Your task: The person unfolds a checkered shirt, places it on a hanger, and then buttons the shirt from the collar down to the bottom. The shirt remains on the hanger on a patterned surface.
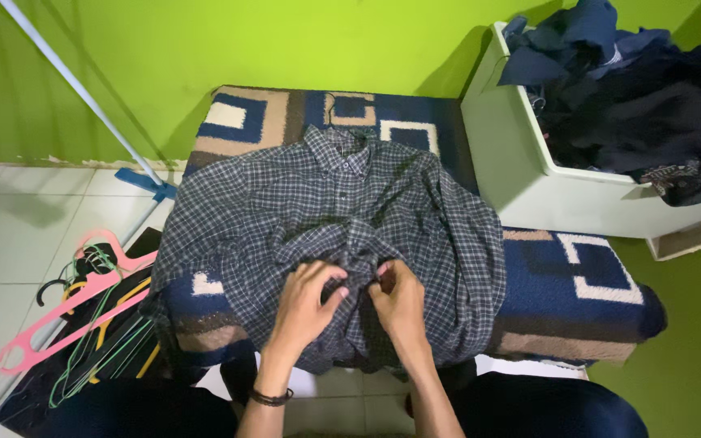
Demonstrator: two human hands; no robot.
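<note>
We see both hands working at the front placket of a dark checked shirt (pixel 342 211) spread collar-away over a blue, tan and white patterned mattress (pixel 578 284). Our left hand (pixel 306 304) pinches the cloth, its grip clenched on the fabric; our right hand (pixel 399 300) pinches the same seam just beside it, fingers closed on the shirt. A white bin (pixel 521 178) of dark clothes stands at the right; coloured hangers (pixel 83 308) lie on the tiled floor (pixel 10 235) to the left.
</note>
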